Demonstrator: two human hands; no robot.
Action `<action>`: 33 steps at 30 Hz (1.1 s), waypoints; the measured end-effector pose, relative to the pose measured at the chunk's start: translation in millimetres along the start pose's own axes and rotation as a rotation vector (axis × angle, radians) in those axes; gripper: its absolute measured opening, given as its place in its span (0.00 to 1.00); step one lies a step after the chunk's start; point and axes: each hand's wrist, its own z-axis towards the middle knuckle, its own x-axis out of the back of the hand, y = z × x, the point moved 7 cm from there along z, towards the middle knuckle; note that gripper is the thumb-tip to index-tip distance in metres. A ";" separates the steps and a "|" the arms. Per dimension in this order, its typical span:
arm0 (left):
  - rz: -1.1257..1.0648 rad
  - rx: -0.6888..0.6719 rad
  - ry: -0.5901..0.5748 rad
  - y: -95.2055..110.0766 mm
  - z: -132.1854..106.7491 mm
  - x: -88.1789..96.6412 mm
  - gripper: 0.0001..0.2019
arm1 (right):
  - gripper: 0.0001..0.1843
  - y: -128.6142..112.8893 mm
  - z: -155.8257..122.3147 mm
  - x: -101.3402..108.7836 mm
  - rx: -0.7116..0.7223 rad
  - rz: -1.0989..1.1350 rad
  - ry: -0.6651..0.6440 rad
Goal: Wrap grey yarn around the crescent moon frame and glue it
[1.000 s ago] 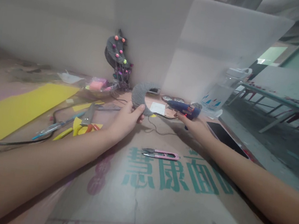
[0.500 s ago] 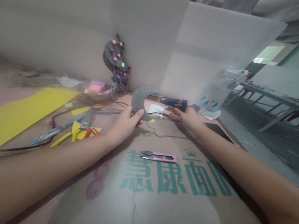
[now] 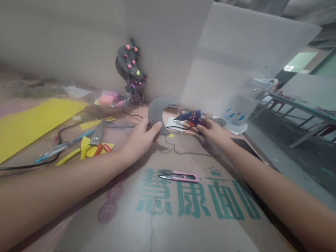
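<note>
My left hand is closed around the lower end of a grey crescent moon wrapped in yarn, thumb on its front. A grey yarn tail runs from near its lower end across the board to the right. My right hand has its fingers at the back of a blue glue gun with an orange trigger. The gun's nozzle points left and slightly down, above a small white sheet. In front of both hands lie pink-handled thread snips.
At left are yellow sheets, a utility knife, yellow- and orange-handled tools and a black cord. A finished grey moon with coloured pompoms leans on the wall. A plastic jug stands back right.
The glue gun has shifted slightly left and tipped, its nozzle now lower. My right hand has shifted its grip behind it. My left hand and the moon hold nearly still.
</note>
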 end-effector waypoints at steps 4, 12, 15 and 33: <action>0.028 0.004 0.014 -0.3 0.3 1.6 0.09 | 0.24 -13.3 -33.1 13.0 0.058 -0.004 0.043; 0.015 0.048 0.012 6.5 -1.6 -0.4 0.09 | 0.13 -87.9 -88.6 -38.6 0.347 0.018 -0.296; -0.001 0.085 0.024 6.5 -1.9 -0.7 0.11 | 0.08 -98.4 -93.1 -55.8 0.389 0.092 -0.328; 0.234 -0.073 -0.069 4.8 -4.4 -3.8 0.08 | 0.14 -79.0 -102.6 -44.4 0.249 0.320 -0.284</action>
